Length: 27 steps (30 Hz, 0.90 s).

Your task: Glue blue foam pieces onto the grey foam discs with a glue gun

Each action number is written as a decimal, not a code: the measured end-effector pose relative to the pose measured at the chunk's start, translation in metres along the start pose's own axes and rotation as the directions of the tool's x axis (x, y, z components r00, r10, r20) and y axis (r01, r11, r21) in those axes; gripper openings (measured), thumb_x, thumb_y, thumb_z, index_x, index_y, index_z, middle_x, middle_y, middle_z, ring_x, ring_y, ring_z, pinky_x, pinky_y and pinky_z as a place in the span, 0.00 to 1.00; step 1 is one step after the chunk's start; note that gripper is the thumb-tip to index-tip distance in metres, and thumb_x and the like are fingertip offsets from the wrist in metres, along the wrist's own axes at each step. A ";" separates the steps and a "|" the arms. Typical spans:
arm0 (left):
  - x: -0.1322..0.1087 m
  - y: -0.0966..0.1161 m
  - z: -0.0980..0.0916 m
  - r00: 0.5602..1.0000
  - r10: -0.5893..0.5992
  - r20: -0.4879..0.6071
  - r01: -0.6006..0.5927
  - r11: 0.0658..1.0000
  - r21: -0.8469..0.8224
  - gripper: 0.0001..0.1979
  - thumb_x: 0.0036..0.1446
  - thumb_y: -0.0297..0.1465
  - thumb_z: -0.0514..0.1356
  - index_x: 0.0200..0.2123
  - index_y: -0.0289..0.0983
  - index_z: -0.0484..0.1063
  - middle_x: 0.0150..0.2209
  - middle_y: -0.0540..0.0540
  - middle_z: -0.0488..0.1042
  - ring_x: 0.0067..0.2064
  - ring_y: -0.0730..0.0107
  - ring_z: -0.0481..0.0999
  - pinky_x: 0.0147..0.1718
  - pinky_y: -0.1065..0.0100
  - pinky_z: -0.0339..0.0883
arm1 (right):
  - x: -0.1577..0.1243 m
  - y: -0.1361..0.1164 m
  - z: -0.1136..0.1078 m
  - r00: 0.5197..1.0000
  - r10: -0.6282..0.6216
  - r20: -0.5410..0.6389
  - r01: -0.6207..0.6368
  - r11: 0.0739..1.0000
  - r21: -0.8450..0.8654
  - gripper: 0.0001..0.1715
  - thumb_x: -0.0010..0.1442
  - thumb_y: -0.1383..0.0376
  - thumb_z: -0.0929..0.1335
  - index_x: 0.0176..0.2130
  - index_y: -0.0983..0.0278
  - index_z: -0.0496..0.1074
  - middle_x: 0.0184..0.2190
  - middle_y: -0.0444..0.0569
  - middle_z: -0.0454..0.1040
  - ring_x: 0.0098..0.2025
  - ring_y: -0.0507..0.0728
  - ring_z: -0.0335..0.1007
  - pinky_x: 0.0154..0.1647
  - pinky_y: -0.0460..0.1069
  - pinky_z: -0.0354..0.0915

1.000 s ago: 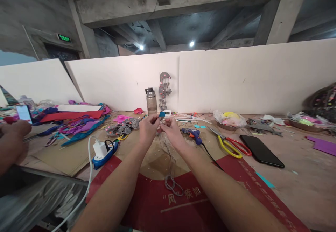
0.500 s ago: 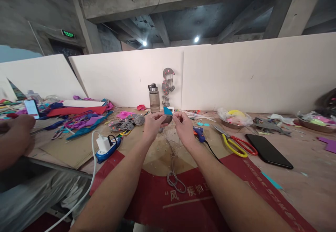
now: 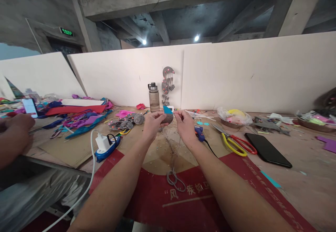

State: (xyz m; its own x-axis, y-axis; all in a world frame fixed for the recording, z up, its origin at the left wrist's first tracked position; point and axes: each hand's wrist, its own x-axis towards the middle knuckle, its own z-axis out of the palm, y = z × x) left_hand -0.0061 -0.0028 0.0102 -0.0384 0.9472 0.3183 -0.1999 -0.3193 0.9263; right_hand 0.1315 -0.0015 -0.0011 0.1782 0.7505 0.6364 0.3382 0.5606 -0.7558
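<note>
My left hand pinches a small blue shape, partly wound with grey cord, above the middle of the table. The bare blue tip points up. Just to its right, my right hand has thumb and forefinger pressed together on the grey cord, a thin strand of which hangs below that hand. More of this cord trails down and lies in loose loops on the red printed sheet.
A blue glue gun, scissors and a black phone lie right. A bottle and a grey hanging ornament stand behind. Left are a power strip, felt scraps and another person's hand.
My right hand has drawn slightly right, away from the blue shape, so more of its wound grey part shows. My left hand keeps its hold.
</note>
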 end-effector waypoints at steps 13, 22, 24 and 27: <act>0.002 -0.001 -0.002 0.999 -0.008 0.038 0.010 0.999 -0.042 0.16 0.41 0.40 0.69 0.27 0.33 0.75 0.29 0.47 0.75 0.32 0.70 0.74 0.36 0.61 0.77 | 0.002 -0.002 -0.002 0.998 0.050 0.023 -0.051 0.998 0.038 0.15 0.56 0.57 0.64 0.34 0.65 0.74 0.29 0.46 0.72 0.30 0.53 0.61 0.36 0.49 0.59; 0.007 -0.003 -0.009 0.989 -0.060 0.135 0.076 0.991 -0.113 0.14 0.44 0.38 0.69 0.31 0.33 0.76 0.33 0.45 0.77 0.33 0.70 0.76 0.34 0.65 0.76 | 0.006 -0.001 -0.006 0.957 0.206 0.203 -0.262 0.915 0.307 0.18 0.50 0.53 0.68 0.32 0.65 0.73 0.25 0.41 0.65 0.24 0.49 0.51 0.25 0.46 0.51; 0.009 -0.002 -0.011 0.982 -0.094 0.164 0.117 0.984 -0.135 0.14 0.44 0.37 0.69 0.31 0.33 0.76 0.33 0.45 0.77 0.32 0.70 0.76 0.31 0.67 0.76 | 0.006 -0.005 -0.008 0.929 0.239 0.282 -0.339 0.855 0.393 0.19 0.47 0.52 0.70 0.32 0.65 0.73 0.23 0.39 0.61 0.23 0.47 0.48 0.23 0.45 0.48; 0.011 0.000 -0.013 0.964 -0.155 0.215 0.192 0.968 -0.165 0.13 0.44 0.34 0.69 0.32 0.33 0.76 0.33 0.44 0.78 0.32 0.70 0.77 0.28 0.69 0.76 | 0.006 -0.010 -0.011 0.902 0.235 0.362 -0.394 0.791 0.469 0.19 0.43 0.52 0.73 0.30 0.64 0.71 0.21 0.37 0.58 0.21 0.46 0.45 0.22 0.45 0.46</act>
State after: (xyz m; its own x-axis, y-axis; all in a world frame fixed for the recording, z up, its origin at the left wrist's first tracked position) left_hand -0.0196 0.0079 0.0111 0.2040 0.9568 0.2070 -0.3620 -0.1227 0.9241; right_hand 0.1389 -0.0065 0.0119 -0.0940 0.9355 0.3406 -0.2360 0.3114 -0.9205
